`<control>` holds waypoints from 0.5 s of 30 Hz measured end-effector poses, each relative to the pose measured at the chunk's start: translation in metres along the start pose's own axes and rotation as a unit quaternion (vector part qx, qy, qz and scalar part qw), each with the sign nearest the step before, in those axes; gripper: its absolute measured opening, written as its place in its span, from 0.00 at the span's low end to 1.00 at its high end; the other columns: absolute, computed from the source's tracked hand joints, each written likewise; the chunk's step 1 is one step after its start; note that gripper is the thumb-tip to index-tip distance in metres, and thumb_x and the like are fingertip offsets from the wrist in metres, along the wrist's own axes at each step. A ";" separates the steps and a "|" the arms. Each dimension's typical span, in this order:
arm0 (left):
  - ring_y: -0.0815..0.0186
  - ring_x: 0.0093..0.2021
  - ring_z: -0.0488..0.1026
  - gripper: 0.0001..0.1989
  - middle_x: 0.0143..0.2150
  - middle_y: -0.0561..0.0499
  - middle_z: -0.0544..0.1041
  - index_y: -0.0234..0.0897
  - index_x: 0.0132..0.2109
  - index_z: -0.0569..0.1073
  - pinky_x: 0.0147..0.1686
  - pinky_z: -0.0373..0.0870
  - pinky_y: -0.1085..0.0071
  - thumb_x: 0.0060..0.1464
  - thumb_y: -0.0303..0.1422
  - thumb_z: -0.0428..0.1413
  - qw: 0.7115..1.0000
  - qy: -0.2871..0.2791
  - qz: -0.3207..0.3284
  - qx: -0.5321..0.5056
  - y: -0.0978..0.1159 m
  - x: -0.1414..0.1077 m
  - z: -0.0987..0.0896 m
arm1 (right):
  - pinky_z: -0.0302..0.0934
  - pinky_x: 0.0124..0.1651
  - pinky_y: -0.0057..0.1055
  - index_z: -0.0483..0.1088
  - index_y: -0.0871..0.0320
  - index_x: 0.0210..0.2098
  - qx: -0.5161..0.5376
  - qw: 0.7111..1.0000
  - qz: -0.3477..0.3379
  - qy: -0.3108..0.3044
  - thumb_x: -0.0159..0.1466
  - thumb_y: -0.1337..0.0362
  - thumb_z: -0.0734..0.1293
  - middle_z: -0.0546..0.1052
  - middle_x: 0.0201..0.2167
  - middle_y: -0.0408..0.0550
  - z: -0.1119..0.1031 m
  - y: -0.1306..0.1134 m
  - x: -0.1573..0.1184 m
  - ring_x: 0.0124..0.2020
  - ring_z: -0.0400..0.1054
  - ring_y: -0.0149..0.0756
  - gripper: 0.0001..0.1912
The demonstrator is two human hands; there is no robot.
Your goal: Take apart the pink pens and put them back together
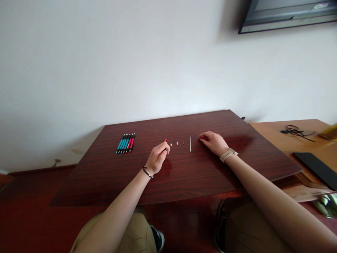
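My left hand (158, 154) is closed around a red pen barrel (165, 140), whose red end shows above the fingers. To its right, two small white pieces (177, 143), a tiny dark piece (183, 142) and a thin white refill (190, 144) lie in a row on the dark wooden table (181, 179). Right of the refill, my right hand (212, 141) rests at the tabletop with thumb and index finger pinched together; whatever is between the fingertips is too small to name. Several teal and red pens (125, 143) lie side by side at the table's left.
A lighter wooden table (302, 140) adjoins on the right, bearing a coiled black cable (296, 131) and a flat black object (316, 168). The white wall (158, 63) stands behind, with a mounted screen (289, 15) at the upper right.
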State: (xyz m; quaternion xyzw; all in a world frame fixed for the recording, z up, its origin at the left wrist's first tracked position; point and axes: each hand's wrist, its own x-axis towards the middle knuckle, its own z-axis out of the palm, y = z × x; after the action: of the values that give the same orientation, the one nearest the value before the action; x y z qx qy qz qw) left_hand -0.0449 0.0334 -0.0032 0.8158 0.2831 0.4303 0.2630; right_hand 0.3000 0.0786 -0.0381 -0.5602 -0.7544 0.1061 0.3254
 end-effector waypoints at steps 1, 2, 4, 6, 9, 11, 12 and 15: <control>0.63 0.35 0.64 0.14 0.34 0.52 0.66 0.40 0.37 0.64 0.40 0.62 0.63 0.73 0.38 0.43 1.000 -0.004 0.004 0.005 0.000 0.000 0.000 | 0.70 0.47 0.36 0.80 0.53 0.43 -0.003 1.000 0.000 0.000 0.69 0.65 0.70 0.83 0.41 0.48 0.000 0.000 0.000 0.41 0.78 0.41 0.06; 0.63 0.35 0.64 0.14 0.34 0.52 0.66 0.40 0.37 0.64 0.40 0.63 0.63 0.73 0.38 0.43 1.000 -0.009 0.009 0.009 0.000 -0.001 0.000 | 0.70 0.46 0.36 0.80 0.53 0.43 -0.006 1.000 0.000 0.000 0.69 0.65 0.70 0.83 0.41 0.47 0.001 0.000 0.000 0.40 0.78 0.41 0.05; 0.63 0.35 0.65 0.14 0.35 0.51 0.67 0.40 0.38 0.65 0.40 0.63 0.63 0.73 0.38 0.42 0.999 -0.017 0.021 0.019 0.001 -0.001 0.000 | 0.69 0.45 0.36 0.79 0.53 0.43 -0.012 1.000 0.002 0.002 0.69 0.64 0.70 0.83 0.40 0.47 0.001 -0.002 0.000 0.40 0.78 0.41 0.05; 0.63 0.35 0.65 0.15 0.35 0.51 0.67 0.40 0.38 0.65 0.40 0.63 0.63 0.74 0.38 0.42 0.999 -0.024 0.031 0.029 0.002 -0.002 0.001 | 0.69 0.45 0.36 0.79 0.53 0.42 -0.014 1.000 0.005 0.006 0.69 0.64 0.70 0.83 0.39 0.47 0.001 -0.004 0.000 0.39 0.78 0.41 0.04; 0.63 0.35 0.65 0.15 0.34 0.52 0.67 0.40 0.38 0.64 0.39 0.64 0.63 0.74 0.37 0.41 0.998 -0.031 0.039 0.043 0.004 -0.002 0.001 | 0.69 0.44 0.36 0.78 0.53 0.42 -0.011 1.000 0.009 0.012 0.69 0.63 0.70 0.83 0.39 0.47 0.000 -0.007 -0.001 0.39 0.78 0.41 0.04; 0.63 0.34 0.65 0.14 0.34 0.52 0.66 0.40 0.38 0.64 0.39 0.65 0.63 0.74 0.37 0.41 0.997 -0.036 0.042 0.055 0.005 -0.002 0.001 | 0.69 0.44 0.36 0.78 0.53 0.42 -0.007 1.000 0.011 0.016 0.69 0.63 0.70 0.84 0.38 0.47 0.000 -0.010 -0.002 0.38 0.78 0.42 0.04; 0.64 0.34 0.65 0.14 0.33 0.52 0.66 0.40 0.38 0.64 0.39 0.66 0.63 0.74 0.37 0.41 0.997 -0.038 0.043 0.061 0.006 -0.001 0.001 | 0.69 0.44 0.37 0.78 0.53 0.42 -0.004 1.000 0.012 0.018 0.69 0.63 0.70 0.84 0.38 0.47 0.000 -0.012 -0.002 0.38 0.79 0.42 0.04; 0.64 0.34 0.65 0.14 0.33 0.52 0.67 0.40 0.38 0.64 0.39 0.68 0.64 0.74 0.37 0.41 0.995 -0.044 0.043 0.078 0.006 -0.001 0.001 | 0.70 0.44 0.37 0.79 0.52 0.43 0.020 0.999 0.017 0.028 0.69 0.62 0.70 0.85 0.38 0.47 -0.001 -0.018 -0.002 0.38 0.79 0.42 0.05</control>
State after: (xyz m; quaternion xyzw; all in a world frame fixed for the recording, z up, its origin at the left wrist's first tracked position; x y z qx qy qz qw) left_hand -0.0431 0.0281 -0.0003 0.8633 0.2686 0.3816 0.1923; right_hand 0.2869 0.0702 -0.0285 -0.5693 -0.7331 0.1108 0.3553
